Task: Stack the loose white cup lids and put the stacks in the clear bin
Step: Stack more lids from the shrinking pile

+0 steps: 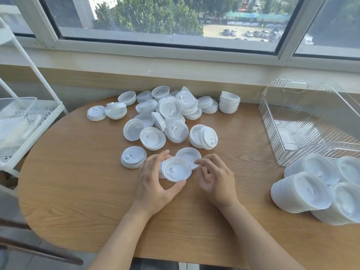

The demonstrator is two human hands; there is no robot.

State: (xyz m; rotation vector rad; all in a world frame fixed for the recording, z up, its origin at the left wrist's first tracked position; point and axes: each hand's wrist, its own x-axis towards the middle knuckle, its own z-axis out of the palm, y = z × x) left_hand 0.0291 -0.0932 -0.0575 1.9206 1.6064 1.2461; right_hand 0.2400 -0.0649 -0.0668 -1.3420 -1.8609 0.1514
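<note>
Several loose white cup lids (171,112) lie in a heap across the far middle of the wooden table (81,191). My left hand (153,184) grips a short stack of lids (176,169) between thumb and fingers, just above the table. My right hand (215,182) is beside it, fingertips touching another lid (190,155) that lies behind the stack. The clear bin (272,121) stands at the right with nothing in it. Tall stacks of lids (303,191) lie on their sides at the right edge, in front of the bin.
A small upright stack of lids (229,102) stands at the back near the window sill. A white rack (35,121) with a clear container (17,106) stands at the left. One separate lid (133,156) lies left of my hands.
</note>
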